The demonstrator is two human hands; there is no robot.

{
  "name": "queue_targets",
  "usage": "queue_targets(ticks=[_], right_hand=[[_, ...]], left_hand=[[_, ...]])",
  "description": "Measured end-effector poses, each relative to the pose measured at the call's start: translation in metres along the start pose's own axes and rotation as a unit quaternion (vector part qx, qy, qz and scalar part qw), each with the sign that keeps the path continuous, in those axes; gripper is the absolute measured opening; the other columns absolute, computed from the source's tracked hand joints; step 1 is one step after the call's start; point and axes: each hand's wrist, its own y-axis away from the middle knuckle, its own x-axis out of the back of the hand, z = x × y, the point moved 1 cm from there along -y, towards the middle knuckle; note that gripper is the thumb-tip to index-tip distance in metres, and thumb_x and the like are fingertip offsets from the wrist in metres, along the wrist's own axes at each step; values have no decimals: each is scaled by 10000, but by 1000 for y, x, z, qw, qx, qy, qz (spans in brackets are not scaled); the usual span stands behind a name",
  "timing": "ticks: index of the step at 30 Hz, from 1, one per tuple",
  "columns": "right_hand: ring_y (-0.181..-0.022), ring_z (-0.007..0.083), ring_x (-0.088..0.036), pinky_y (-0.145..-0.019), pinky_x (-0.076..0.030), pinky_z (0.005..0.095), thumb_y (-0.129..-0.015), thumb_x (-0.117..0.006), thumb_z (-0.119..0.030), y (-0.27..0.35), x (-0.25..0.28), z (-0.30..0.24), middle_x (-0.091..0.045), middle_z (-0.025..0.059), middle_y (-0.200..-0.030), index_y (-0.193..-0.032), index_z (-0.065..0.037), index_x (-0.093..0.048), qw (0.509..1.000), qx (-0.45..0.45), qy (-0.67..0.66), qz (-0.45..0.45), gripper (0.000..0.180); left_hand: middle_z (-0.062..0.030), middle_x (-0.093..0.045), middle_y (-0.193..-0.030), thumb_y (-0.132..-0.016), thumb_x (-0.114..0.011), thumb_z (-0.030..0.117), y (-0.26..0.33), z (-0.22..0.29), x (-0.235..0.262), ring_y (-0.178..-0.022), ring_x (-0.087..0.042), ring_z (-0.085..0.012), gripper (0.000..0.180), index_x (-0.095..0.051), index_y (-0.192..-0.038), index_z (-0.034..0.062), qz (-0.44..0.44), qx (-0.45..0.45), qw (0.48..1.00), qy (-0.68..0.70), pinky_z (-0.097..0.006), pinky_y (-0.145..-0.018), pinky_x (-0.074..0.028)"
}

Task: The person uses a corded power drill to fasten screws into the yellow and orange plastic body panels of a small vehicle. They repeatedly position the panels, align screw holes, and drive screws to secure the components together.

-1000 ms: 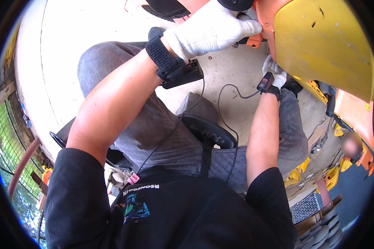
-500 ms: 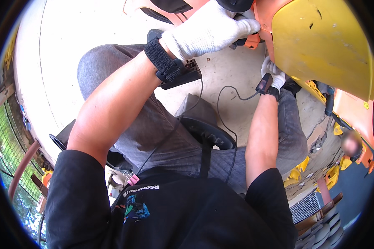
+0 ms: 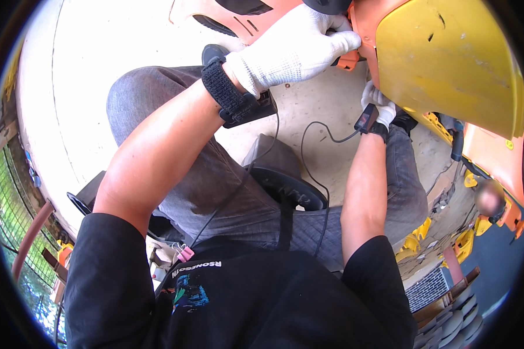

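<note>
My left hand (image 3: 300,49), in a white knit glove, is closed around a dark part beside the orange edge (image 3: 364,35) of a large yellow panel (image 3: 448,58). Most of what it grips is hidden behind the fingers; a black rounded piece (image 3: 330,4) shows above and a small orange piece (image 3: 348,60) below the thumb. Under the panel's lower left edge is my right hand (image 3: 379,103), gloved too. Its fingers are curled up against that edge, and what they hold is hidden.
Cables run from black boxes on my wrists (image 3: 365,119) across my lap. A black-brimmed hat-like thing (image 3: 288,186) lies between my legs. Another orange part (image 3: 239,17) stands on the pale floor ahead. At the right are yellow pieces (image 3: 413,241) and a person (image 3: 491,198).
The view has shifted slightly. My left hand has turned a little by the orange edge, with its fingers moving slightly; my right hand stays under the panel.
</note>
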Motion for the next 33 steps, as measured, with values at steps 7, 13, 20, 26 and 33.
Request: queue_targets(ticks=[7, 13, 20, 26, 33], right_hand=[[-915, 167, -648, -945, -508, 464, -956, -454, -298, -5, 4, 1, -662, 48, -1076, -1136, -73, -551, 1000, 28, -3, 4, 304], [-999, 210, -631, -932, -513, 490, -952, -466, -293, 6, -4, 0, -659, 79, -1084, -1147, -58, -558, 999, 21, 26, 13, 318], [-1032, 224, -623, -932, -510, 502, -960, -472, -290, 13, -6, 0, -662, 79, -1098, -1157, -66, -560, 1000, 2, -3, 9, 311], [-1038, 250, -621, -934, -504, 527, -961, -460, -315, -4, 8, -8, -663, 77, -1105, -1177, -68, -550, 999, -25, 1, -35, 340], [-1074, 347, -613, -937, -521, 548, -991, -423, -374, 25, 8, -10, -641, 198, -1098, -1101, 34, -554, 989, 36, 103, 101, 443]], left_hand=[[-53, -585, -886, -892, -672, 81, 0, -10, -8, -766, -526, -125, 339, -495, -1170, 4, 32, -55, 997, 45, -287, -703, -468], [-168, -538, -1220, -830, -761, 175, -1, -11, -18, -1094, -536, -286, 689, -398, -1388, -2, 182, -196, 950, -159, -388, -949, -446], [-164, -591, -1110, -813, -776, 165, -1, -5, -21, -1013, -582, -277, 587, -471, -1280, -17, 208, -173, 951, -149, -390, -861, -483], [-125, -642, -903, -835, -765, 156, -1, 3, -23, -855, -632, -233, 478, -498, -1197, -7, 140, -18, 990, -9, -366, -749, -512], [-109, -711, -883, -856, -742, 253, 7, 11, -22, -802, -679, -142, 314, -688, -1002, -19, 137, 20, 984, -111, -288, -745, -543]])
